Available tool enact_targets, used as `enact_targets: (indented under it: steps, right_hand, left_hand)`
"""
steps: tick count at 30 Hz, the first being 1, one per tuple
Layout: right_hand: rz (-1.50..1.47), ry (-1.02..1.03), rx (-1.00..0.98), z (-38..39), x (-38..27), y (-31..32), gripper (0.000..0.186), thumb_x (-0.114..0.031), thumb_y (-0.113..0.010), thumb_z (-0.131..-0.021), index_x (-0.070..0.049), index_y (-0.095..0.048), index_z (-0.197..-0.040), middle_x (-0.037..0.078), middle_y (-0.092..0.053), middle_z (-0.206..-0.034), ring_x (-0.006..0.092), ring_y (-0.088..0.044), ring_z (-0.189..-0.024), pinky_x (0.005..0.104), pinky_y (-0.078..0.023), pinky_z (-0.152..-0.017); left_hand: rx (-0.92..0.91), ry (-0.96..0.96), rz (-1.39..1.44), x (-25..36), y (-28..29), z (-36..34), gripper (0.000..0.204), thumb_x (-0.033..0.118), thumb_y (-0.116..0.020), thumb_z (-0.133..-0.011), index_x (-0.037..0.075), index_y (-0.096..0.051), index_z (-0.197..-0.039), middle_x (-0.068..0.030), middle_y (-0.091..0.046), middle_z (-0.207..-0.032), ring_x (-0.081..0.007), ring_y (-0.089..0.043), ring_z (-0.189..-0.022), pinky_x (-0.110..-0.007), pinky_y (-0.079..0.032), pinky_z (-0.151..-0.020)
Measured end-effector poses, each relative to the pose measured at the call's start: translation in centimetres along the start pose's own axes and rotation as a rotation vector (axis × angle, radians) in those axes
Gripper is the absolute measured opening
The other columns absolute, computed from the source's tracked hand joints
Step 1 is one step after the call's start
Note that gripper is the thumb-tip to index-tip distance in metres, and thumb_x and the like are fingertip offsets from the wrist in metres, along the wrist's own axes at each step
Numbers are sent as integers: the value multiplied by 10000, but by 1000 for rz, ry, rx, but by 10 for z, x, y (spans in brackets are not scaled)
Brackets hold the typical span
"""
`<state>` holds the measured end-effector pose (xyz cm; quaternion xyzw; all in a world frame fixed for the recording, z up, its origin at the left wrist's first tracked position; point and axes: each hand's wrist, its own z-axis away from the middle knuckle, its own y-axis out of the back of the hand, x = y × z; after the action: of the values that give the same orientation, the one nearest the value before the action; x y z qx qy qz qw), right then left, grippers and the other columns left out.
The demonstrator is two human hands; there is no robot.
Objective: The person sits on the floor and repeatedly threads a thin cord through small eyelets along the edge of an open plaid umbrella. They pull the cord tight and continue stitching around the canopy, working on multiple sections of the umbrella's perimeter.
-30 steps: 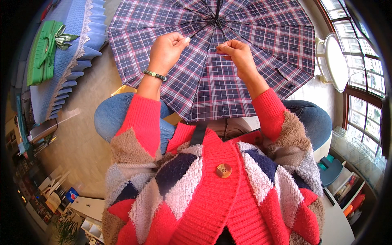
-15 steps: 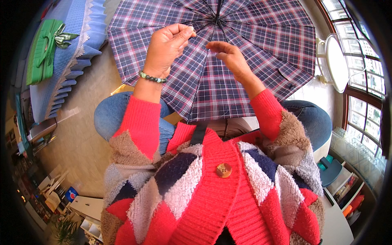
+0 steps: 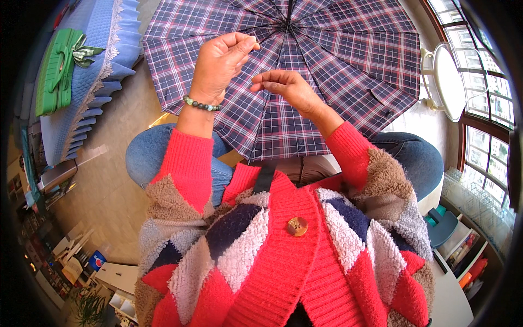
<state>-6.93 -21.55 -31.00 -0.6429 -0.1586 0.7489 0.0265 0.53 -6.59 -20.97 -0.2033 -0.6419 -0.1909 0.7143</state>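
My left hand (image 3: 220,65) is raised over the near left part of an open plaid umbrella (image 3: 332,87). Its thumb and forefinger pinch together, with a tiny pale spot at the tips; what they hold is too small to name. A beaded bracelet (image 3: 201,103) circles that wrist. To the right and lower, my right hand (image 3: 291,92) hovers with thumb and fingers drawn together, pointing left; anything between them cannot be made out. The umbrella's inside faces me, its dark ribs meeting at the shaft (image 3: 289,16). The hands are apart from each other.
At the left, a green case (image 3: 57,71) with a ribbon lies on a blue quilted bed cover (image 3: 92,82). A round white mirror (image 3: 449,82) stands by the windows at right. My bent knees flank the umbrella's near edge. A white cabinet (image 3: 117,275) is at lower left.
My right hand has moved left and toward me, below the left hand, and its fingertips are closer together. My left hand has stayed almost still.
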Motion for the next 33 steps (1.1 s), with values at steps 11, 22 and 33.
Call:
enact_targets:
  steps: [11, 22, 33]
  right_hand:
    - [-9, 32, 42, -2, 1, 5, 171, -53, -573, -880, 26, -633, -1020, 91, -671, -907, 153, -638, -877, 276, -492, -855]
    - [556, 239, 363, -6, -4, 22, 120, -135, -671, -816, -68, -721, -902, 89, -700, -852, 158, -670, -759, 273, -528, -673]
    - [196, 264, 407, -2, -29, 23, 39, -56, -633, -842, -17, -630, -840, 116, -684, -865, 147, -663, -802, 278, -549, -754]
  left_hand:
    - [69, 11, 6, -3, 6, -3, 162, 169, -570, -913, 17, -622, -898, 97, -389, -555, 20, -295, -457, -147, -227, -407]
    - [138, -4, -55, -7, 12, -6, 164, 173, -577, -908, 19, -627, -887, 97, -391, -541, 18, -308, -453, -145, -232, -407]
    - [204, 48, -813, -38, 25, -19, 196, 262, -651, -833, 79, -674, -766, 4, -596, -587, -86, -519, -513, -263, -400, -492]
